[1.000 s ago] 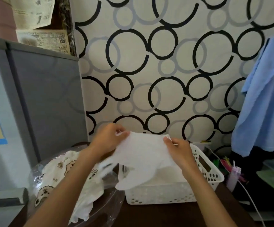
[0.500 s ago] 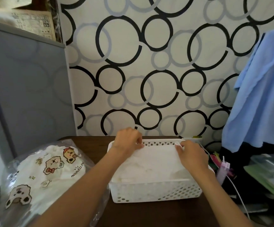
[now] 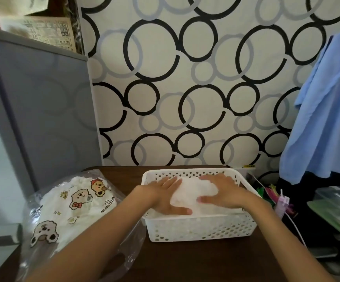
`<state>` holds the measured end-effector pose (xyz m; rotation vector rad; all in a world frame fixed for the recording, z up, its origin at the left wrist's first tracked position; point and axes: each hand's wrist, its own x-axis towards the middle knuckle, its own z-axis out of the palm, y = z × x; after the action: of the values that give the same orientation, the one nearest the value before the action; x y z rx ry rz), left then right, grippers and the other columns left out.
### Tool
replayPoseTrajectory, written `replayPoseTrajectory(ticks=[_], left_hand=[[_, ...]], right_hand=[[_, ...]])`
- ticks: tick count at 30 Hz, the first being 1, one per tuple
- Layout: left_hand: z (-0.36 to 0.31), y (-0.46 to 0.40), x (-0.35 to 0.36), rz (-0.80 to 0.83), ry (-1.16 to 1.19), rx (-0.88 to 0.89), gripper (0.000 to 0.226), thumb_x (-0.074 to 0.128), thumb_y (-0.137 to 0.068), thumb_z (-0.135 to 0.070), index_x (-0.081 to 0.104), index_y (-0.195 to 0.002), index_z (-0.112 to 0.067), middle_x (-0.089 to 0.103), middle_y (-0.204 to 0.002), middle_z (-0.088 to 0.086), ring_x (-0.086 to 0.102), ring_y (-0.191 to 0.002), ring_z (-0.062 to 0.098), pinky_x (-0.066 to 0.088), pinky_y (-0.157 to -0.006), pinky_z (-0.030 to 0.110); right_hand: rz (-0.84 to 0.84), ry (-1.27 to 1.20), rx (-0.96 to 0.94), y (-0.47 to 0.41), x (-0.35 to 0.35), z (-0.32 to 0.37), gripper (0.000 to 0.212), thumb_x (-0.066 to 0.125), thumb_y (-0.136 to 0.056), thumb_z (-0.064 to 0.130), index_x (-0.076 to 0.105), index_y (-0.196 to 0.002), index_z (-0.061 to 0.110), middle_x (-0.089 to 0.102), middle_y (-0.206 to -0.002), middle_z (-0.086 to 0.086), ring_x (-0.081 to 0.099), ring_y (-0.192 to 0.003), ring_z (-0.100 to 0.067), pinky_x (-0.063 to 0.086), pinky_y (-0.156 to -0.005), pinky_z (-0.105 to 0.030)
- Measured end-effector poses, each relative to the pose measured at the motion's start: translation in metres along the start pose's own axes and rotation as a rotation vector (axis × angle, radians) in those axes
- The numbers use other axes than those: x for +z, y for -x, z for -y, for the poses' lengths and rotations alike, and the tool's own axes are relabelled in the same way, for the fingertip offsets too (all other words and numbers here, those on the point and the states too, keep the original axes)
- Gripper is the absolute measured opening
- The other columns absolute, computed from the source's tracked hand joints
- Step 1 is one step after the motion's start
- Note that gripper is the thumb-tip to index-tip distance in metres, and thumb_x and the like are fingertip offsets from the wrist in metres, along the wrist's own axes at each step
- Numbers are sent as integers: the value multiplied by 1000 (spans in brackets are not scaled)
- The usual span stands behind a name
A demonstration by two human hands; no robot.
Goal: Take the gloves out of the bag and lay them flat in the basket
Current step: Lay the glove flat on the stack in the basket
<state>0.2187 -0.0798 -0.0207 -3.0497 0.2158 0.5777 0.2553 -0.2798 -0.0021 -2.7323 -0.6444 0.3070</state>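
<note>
A white perforated plastic basket [image 3: 199,228] stands on the dark wooden table. Inside it lies a white glove [image 3: 193,192], spread out over other white material. My left hand [image 3: 165,196] presses flat on the glove's left side with straight fingers. On the glove's right side my right hand [image 3: 222,192] lies flat, fingers spread. A clear plastic bag [image 3: 71,206] printed with cartoon bears lies to the left of the basket, with white gloves inside it; my left forearm crosses over its right edge.
A grey cabinet [image 3: 43,110] rises at the left behind the bag. A blue cloth [image 3: 327,110] hangs at the right. Coloured clutter, a small pink bottle [image 3: 283,204] and a white cable sit right of the basket. The circle-patterned wall is close behind.
Both hands brought the glove down from the air into the basket, let go of its top edge, and now press flat on it. The camera tilted downward.
</note>
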Motion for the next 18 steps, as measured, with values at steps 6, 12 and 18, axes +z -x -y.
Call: replayPoseTrajectory(ticks=[6,12,18], left_hand=[[-2,-6,15,76,-85,-28,84,29,-95,-62,-23,-148,-24,-24,-157,-3,-15,-147,20,-2,-120,46],[-4,27,-13,-138,265,30,75,33,-92,-63,14,-153,-23,9,-161,-2,8,-148,20,8,-120,43],[56,132,-6,-384,511,-151,41,68,-83,-44,51,-117,-29,54,-125,-7,54,-108,10,48,-95,31]], right_hand=[[266,196,73,-7,8,-8,88,57,-85,58,5,-151,33,9,-157,-4,9,-144,-29,17,-114,-47],[140,36,-10,5,-1,-2,70,64,-84,48,31,-144,33,24,-154,4,19,-142,-20,19,-115,-37],[-180,-88,-176,36,2,38,35,67,-85,37,57,-118,38,56,-123,13,52,-106,-4,43,-93,-26]])
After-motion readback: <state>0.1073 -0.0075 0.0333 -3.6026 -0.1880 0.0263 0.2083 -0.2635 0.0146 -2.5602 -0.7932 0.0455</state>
